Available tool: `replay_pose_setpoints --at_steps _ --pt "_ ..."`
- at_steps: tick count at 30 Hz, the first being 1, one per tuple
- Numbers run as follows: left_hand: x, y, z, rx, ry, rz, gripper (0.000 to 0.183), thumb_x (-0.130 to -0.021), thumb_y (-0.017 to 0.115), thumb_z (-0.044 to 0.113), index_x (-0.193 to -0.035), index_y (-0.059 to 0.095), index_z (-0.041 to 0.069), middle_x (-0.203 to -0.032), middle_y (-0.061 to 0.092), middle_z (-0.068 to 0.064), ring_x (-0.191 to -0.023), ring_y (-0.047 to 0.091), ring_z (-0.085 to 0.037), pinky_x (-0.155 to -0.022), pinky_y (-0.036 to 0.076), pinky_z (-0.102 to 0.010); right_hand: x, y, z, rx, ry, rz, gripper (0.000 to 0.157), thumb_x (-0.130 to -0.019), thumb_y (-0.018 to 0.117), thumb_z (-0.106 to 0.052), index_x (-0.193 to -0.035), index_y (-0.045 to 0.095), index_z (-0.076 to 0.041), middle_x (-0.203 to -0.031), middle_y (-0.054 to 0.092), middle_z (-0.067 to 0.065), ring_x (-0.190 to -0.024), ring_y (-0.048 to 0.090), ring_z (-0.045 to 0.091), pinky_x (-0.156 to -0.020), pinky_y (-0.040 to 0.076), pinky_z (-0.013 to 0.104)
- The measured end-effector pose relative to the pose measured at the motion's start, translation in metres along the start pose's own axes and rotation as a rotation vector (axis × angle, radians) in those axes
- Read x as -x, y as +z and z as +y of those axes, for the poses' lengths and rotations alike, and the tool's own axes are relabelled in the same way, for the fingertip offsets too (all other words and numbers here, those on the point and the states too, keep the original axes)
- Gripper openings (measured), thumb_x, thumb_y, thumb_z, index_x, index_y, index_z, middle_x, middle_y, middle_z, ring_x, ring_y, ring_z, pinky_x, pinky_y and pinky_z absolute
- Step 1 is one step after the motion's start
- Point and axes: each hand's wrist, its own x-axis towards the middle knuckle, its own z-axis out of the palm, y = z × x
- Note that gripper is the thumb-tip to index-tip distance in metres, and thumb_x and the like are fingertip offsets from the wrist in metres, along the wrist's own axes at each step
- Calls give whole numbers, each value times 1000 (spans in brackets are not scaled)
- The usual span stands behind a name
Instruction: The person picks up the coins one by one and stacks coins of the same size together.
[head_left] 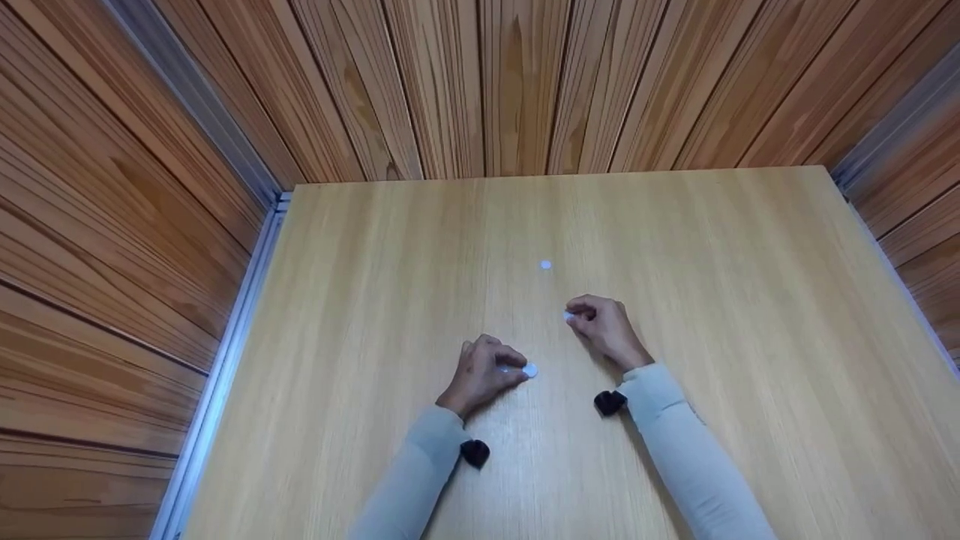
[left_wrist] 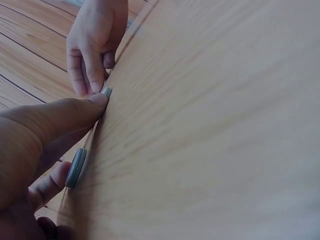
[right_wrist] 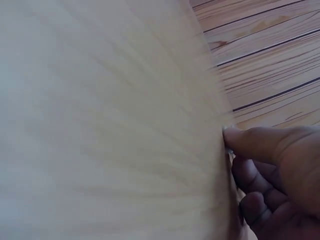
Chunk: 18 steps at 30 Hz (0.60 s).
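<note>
My left hand (head_left: 484, 373) pinches a small white disc (head_left: 531, 370) at the tabletop between thumb and fingertips. In the left wrist view that disc (left_wrist: 107, 92) shows at the thumb tip. A second disc (left_wrist: 76, 168), thick-edged, stands nearer the palm against a curled finger of the same hand. Ahead and to the right, my right hand (head_left: 604, 327) pinches another small white disc (head_left: 569, 317), mostly covered by its fingertips. In the right wrist view, thumb and fingers of the right hand (right_wrist: 280, 165) meet close at the table surface. One more white disc (head_left: 546, 265) lies flat beyond both hands.
The light wooden table (head_left: 360, 300) has wood-plank walls (head_left: 517, 90) behind and at its sides. A metal rail (head_left: 225, 375) runs along its left edge. Both forearms wear pale sleeves (head_left: 416, 472), with a dark wrist camera (head_left: 475, 454) on the left and another (head_left: 610, 403) on the right.
</note>
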Motion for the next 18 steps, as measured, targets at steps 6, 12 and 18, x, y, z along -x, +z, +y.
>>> replay_pose_setpoints --at_steps 6,12,18 --pt "1 1 0 -10 -5 -3 16 -80 85 30 -95 80 25 -87 66 19 -90 50 -8 -84 31 -35 14 3 0 -7 10 -10 19 -91 71 -1 -110 72 0 -98 71 10 -83 61 18 -70 48 24" --pt "1 1 0 -8 -29 -13 17 -81 84 30 -96 80 26 -89 65 18 -91 51 -9 -85 31 -35 26 5 1 -5 8 -24 19 -91 71 -2 -110 72 -1 -98 71 9 -83 62 17 -70 49 24" --pt "0 1 0 -22 -14 -9 16 -81 84 30 -96 80 25 -89 67 18 -92 51 -9 -86 31 -36 39 7 0 -17 -2 -35 18 -90 72 -3 -108 73 -2 -93 70 5 -80 61 17 -69 48 24"
